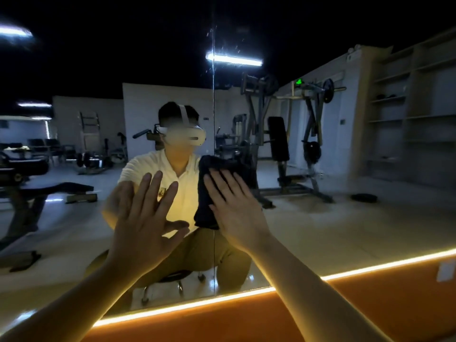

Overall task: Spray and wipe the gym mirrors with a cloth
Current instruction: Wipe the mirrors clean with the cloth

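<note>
While the cloth [206, 193] is pressed to the mirror [320, 218] under the flat right hand [237, 208], its long axis upright, the spread left hand [148, 218] is held beside it.

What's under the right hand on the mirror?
A dark, folded cloth lies under the flat right hand, pressed against the large wall mirror across its vertical panel seam. The hand covers the cloth's right part, hiding its full extent.

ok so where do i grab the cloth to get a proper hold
Likely the free strip of the cloth sticking out left of the right hand: straight fingers pin the rest flat to the mirror. Come in from the left with the open left hand and pinch that edge.
</note>
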Motion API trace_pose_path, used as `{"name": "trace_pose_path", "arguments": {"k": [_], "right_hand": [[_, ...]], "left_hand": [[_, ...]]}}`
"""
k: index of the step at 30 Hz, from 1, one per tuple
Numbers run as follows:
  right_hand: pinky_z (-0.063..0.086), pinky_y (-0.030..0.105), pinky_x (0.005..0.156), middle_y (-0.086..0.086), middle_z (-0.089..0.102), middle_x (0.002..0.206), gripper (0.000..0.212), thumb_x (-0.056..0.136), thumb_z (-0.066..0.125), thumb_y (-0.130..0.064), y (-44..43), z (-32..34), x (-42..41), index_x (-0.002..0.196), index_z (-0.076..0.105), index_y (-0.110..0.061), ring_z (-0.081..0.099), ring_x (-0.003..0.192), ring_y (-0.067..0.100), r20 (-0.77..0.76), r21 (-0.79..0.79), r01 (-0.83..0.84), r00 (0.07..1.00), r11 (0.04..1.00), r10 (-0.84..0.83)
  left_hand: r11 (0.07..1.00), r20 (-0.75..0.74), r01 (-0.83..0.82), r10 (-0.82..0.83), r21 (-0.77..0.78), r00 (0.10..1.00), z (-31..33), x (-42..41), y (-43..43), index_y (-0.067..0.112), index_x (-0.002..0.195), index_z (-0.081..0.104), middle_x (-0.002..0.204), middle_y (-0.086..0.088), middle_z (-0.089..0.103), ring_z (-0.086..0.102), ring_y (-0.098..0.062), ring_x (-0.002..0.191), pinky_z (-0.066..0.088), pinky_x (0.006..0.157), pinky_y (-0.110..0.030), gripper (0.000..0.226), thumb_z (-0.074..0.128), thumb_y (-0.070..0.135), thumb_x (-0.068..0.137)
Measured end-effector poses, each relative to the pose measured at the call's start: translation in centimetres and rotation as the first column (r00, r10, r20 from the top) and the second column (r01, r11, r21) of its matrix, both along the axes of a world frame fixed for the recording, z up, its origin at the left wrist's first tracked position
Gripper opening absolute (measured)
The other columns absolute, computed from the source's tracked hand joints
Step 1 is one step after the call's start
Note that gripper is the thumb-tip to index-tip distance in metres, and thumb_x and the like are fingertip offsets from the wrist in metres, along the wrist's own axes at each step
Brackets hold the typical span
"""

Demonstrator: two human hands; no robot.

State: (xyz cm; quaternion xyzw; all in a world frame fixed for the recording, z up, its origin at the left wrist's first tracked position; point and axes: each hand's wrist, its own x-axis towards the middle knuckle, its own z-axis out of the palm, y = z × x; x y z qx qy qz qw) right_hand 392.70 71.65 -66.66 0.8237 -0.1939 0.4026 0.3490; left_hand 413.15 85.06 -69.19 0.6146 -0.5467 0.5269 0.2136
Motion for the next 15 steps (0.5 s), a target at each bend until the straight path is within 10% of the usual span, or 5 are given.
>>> {"name": "trace_pose_path", "arguments": {"k": [10, 15], "right_hand": [[0.024, 0.057, 0.124, 0.027, 0.023, 0.165, 0.072, 0.101, 0.017, -0.037, -8.1, 5.6, -7.4, 0.161, 0.018, 0.002, 0.025, 0.151, 0.046, 0.581, 0.527, -0.001, 0.73, 0.85, -0.359], [0.015, 0.054, 0.127, 0.021, 0.017, 0.169, 0.069, 0.103, 0.02, -0.036, -4.5, 7.1, -2.1, 0.163, 0.011, -0.002, 0.015, 0.157, 0.038, 0.561, 0.386, -0.026, 0.8, 0.922, -0.212]], "left_hand": [[0.994, 0.05, -0.012, 0.018, -0.105, 0.999, 9.5, 0.0, -1.9, 0.009, 0.163, 0.031, 0.172, -0.023, 0.017, 0.016, -0.042, 0.159, 0.019, 0.123, -0.068, 0.095, 0.053, 0.069, 0.094], [0.989, 0.048, -0.02, 0.027, -0.145, 0.998, 11.2, 0.3, -2.8, 0.008, 0.165, 0.023, 0.173, -0.022, 0.01, 0.01, -0.039, 0.161, 0.012, 0.125, -0.067, 0.093, 0.04, 0.07, 0.098]]}}
